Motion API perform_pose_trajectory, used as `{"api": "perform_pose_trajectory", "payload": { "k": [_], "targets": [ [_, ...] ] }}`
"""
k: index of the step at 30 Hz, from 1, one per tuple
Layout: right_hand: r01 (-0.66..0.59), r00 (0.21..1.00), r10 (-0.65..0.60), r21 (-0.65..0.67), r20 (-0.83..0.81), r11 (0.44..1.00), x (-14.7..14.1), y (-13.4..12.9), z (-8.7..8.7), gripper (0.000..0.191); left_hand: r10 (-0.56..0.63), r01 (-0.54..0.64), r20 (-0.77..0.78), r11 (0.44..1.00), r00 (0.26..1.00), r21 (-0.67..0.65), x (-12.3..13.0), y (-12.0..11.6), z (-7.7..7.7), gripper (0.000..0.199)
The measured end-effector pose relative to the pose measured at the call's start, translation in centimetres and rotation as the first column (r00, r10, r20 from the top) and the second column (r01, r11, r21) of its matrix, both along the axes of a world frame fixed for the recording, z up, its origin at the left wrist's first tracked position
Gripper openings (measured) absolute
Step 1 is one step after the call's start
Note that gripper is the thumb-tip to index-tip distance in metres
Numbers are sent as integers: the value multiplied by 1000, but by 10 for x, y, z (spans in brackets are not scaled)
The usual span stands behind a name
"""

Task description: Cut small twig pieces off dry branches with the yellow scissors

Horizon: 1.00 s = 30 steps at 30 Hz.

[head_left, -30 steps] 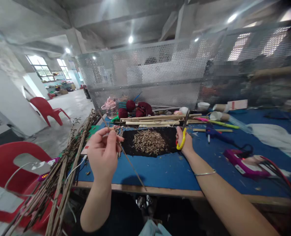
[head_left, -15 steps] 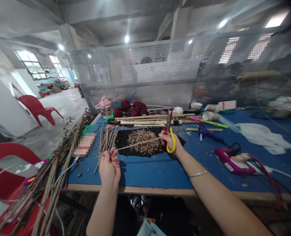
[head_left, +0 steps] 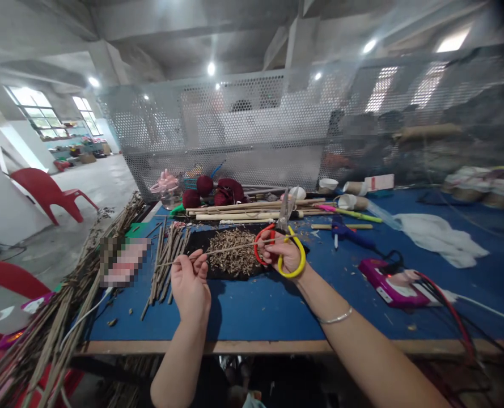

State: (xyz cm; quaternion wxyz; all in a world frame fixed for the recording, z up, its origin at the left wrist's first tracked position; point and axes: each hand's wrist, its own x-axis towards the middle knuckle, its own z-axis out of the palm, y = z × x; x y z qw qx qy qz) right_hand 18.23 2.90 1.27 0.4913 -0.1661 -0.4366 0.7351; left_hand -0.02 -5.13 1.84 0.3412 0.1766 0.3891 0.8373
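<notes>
A thin dry stem stretches between my hands, above a heap of short cut pieces on a black cloth. My left hand is closed, pinching the stem near its left end. In my right hand are scissors with one red and one yellow handle; their blades point up and stand apart. That hand's fingers also hold the stem's right end. Left of the heap lie several cut stalks on the blue table.
Long bundled dry stalks lean over the table's left edge, beside a blurred pinkish rectangle. Maroon yarn balls and sticks lie at the back. To the right are a blue glue gun, a purple power strip and white cloth.
The scissors have turned and opened, so both handles now show and the blades are apart. Both hands still hold the stem. The camera view has shifted slightly.
</notes>
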Motion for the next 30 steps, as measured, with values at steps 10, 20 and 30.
{"api": "perform_pose_trajectory", "payload": {
  "k": [10, 20, 30],
  "targets": [
    [37, 971, -98, -264, -219, 964, 2, 8, 1, 6, -171, 179, -216, 984, 961, 15, 9, 4, 1, 28],
    [-70, 985, 7, -362, -175, 930, -12, 6, -8, 3, -329, 328, -287, 943, 900, -53, 21, 2, -4, 28],
    [-101, 990, 66, -297, -123, 950, -16, 6, -16, 1, -420, 372, -452, 908, 787, -195, -3, 8, 21, 30]
  ]
}}
